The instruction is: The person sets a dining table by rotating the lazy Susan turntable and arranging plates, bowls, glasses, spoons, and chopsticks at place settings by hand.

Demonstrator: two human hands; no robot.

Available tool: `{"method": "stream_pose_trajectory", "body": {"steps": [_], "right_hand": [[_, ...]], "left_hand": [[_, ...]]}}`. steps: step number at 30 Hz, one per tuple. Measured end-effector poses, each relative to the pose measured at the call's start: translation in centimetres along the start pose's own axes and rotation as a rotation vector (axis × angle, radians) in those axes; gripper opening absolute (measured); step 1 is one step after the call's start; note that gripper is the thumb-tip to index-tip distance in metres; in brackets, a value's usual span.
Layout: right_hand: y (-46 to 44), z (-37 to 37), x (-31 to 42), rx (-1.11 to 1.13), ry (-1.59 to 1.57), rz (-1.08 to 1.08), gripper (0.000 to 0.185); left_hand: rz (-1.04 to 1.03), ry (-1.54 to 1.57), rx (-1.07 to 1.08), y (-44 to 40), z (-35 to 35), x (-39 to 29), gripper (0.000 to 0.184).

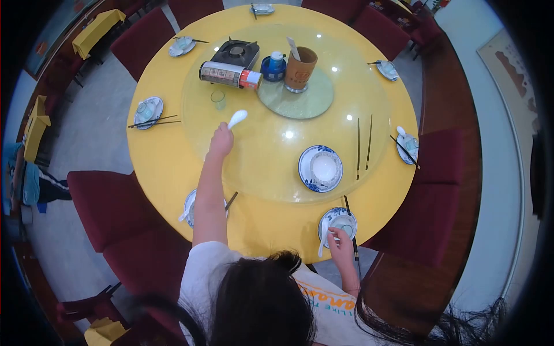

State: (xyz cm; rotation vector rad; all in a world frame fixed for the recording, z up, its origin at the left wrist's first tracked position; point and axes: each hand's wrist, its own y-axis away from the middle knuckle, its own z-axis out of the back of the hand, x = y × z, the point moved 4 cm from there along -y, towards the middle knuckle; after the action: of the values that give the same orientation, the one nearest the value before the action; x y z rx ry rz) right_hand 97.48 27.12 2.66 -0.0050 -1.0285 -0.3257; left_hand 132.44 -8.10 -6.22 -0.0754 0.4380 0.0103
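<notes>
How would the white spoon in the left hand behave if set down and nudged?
Probably stiff: the white spoon juts from the left hand without visible sag. Its rounded head may rock or turn when nudged. It could slide easily on the turntable, whose shiny surface shows bright reflections.

Toward the far side of the yellow-covered table (271, 225), a black portable stove (235, 53) with a printed side panel; next to it, a blue container (272, 70) with a pale top, then a brown cup (300, 72) on a round greenish disc (297, 105). Around, maroon chairs (109, 202); at the left edge, yellow-draped furniture (98, 33) and a partly visible person (34, 185) in teal; at right, a wall picture (509, 75).
</notes>
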Motion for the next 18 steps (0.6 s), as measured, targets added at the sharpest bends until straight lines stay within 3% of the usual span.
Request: {"method": "stream_pose_trajectory", "body": {"steps": [2,8,14,18], "right_hand": [[0.3,-0.1,-0.6,0.008,0.004,-0.042,0.021],[1.9,-0.8,-1.5,-0.047,0.044,-0.119,0.020],[2.7,-1.3,-1.3,-0.067,0.051,-0.129,0.022],[2.6,-1.4,-0.9,-0.083,0.057,-0.062,0.021]], "left_hand": [[-0.109,0.034,-0.096,-1.0,3.0,-2.1,0.027],[-0.054,-0.166,-0.284,-6.6,6.8,-3.7,0.036],[0.101,-0.137,-0.173,-9.5,3.1,-1.2,0.037],[-0.009,-0.063,-0.209,-8.8,2.4,-1.0,0.038]]}}
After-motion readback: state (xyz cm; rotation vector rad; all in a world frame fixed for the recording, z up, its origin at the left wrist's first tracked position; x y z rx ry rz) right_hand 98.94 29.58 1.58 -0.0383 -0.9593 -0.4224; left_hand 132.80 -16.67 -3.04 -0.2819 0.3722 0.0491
